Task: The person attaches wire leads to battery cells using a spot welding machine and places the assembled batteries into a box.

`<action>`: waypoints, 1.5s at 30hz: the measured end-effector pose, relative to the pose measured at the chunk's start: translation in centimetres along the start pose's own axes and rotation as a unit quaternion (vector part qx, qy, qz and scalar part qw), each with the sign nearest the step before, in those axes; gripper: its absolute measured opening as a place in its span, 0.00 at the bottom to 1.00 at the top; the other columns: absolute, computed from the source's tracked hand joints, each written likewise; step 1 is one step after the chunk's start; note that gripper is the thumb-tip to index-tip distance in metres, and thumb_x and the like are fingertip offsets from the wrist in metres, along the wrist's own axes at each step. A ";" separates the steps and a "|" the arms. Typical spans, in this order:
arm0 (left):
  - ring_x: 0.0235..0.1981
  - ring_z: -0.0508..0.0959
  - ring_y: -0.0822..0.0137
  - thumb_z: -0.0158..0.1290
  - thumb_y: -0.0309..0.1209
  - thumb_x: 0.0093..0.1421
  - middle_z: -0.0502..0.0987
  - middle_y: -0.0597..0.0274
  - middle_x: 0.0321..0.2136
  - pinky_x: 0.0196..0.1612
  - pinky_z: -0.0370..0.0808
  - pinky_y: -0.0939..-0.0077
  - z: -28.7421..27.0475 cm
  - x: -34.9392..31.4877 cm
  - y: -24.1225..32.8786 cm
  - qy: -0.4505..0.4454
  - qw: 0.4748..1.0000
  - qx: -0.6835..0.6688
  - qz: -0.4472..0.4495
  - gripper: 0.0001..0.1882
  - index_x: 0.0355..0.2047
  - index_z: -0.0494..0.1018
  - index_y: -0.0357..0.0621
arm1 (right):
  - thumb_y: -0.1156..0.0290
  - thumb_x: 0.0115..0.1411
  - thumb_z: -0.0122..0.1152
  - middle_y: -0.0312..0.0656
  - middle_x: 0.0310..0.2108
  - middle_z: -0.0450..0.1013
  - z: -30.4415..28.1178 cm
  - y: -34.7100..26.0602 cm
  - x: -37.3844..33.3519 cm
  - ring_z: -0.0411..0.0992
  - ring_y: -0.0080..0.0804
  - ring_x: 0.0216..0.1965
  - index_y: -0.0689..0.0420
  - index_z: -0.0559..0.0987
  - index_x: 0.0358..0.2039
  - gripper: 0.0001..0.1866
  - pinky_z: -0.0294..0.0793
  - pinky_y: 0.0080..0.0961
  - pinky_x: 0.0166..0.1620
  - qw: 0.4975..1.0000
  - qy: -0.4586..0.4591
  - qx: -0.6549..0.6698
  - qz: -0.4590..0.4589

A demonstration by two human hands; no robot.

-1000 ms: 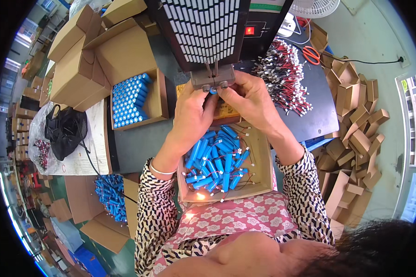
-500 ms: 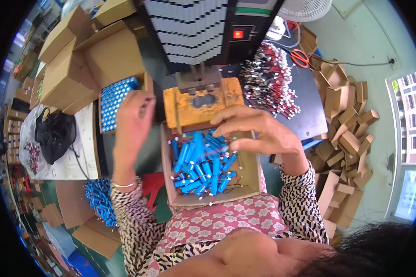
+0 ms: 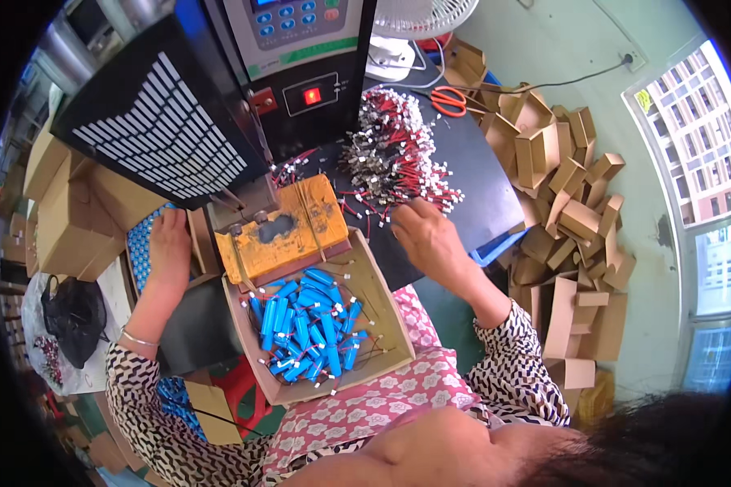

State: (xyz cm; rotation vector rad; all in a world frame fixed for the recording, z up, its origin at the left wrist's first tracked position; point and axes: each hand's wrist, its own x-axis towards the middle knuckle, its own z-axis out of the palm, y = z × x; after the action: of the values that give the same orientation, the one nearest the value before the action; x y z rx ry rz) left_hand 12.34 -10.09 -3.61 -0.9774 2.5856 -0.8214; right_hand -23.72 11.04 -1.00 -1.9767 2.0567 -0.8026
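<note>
My left hand (image 3: 170,247) reaches into a carton of upright blue battery cells (image 3: 140,247) at the left. Its fingers are bent together at the cells, and what they grip is hidden. My right hand (image 3: 430,235) is at the near edge of a pile of red and black wire leads with white connectors (image 3: 402,150), fingertips pinched together; anything between them is too small to make out. Between my hands, a shallow cardboard box (image 3: 390,325) holds loose blue cells with wire leads (image 3: 304,325). Just beyond it is a scorched orange block (image 3: 300,223) beneath the machine's metal tips.
A black spot welder (image 3: 300,97) with a lit red switch stands behind the block. Orange-handled scissors (image 3: 448,101) and a white fan (image 3: 422,15) are beyond the wire pile. Several small cardboard trays (image 3: 581,217) are heaped at the right. A black bag (image 3: 73,321) lies far left.
My left hand has gone down into the carton of cells. My right hand has moved from above the shallow box to the wire pile. The view has turned to the right.
</note>
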 end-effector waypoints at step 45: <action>0.25 0.73 0.66 0.59 0.25 0.55 0.77 0.57 0.27 0.30 0.69 0.75 -11.4 1.2 8.4 0.274 0.706 -0.639 -0.137 0.09 0.37 0.77 0.38 | 0.73 0.60 0.57 0.33 0.18 0.68 0.3 -8.0 5.6 0.65 0.13 0.21 0.65 0.77 0.32 0.07 0.64 0.17 0.23 0.925 -0.098 0.367 -0.001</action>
State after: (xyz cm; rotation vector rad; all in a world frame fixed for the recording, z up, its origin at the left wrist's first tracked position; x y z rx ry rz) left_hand 2.27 -0.98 0.58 -1.5838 3.4699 1.1268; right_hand -17.16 5.77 3.99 -1.5457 1.3482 -1.1110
